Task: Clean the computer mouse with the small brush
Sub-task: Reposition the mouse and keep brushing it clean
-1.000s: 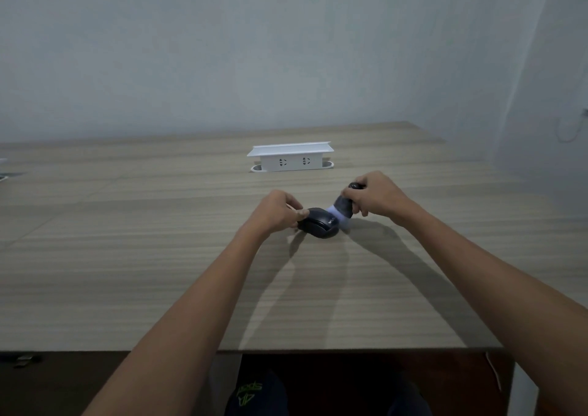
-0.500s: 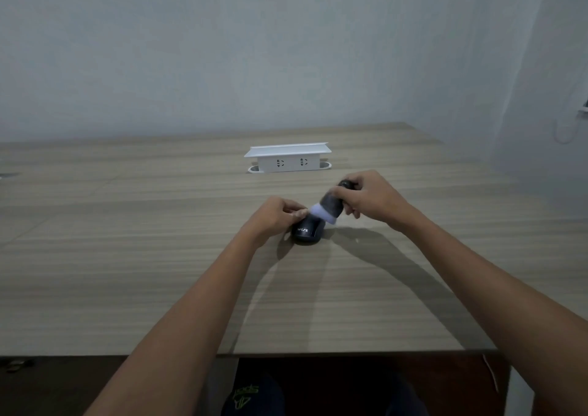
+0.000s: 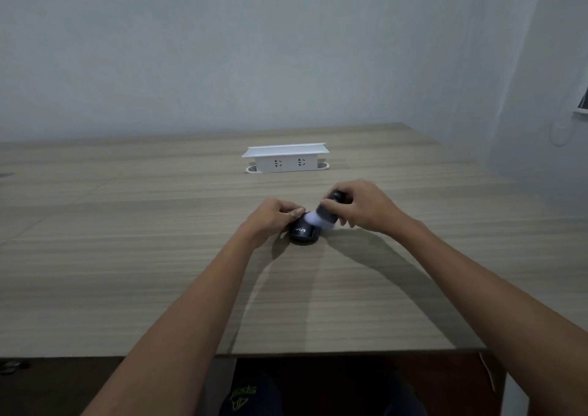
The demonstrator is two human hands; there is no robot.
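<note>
Brushing the mouse at mid-worktop

My left hand (image 3: 273, 216) grips the black mouse (image 3: 304, 233) on the wooden worktop (image 3: 127, 256); my right hand (image 3: 362, 207) clasps the small brush (image 3: 327, 213), white bristles touching the mouse's top. A white socket box (image 3: 286, 158) stands farther off.

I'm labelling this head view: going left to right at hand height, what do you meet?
Left hand → computer mouse on the table → small brush, its white bristles on the mouse → right hand.
</note>
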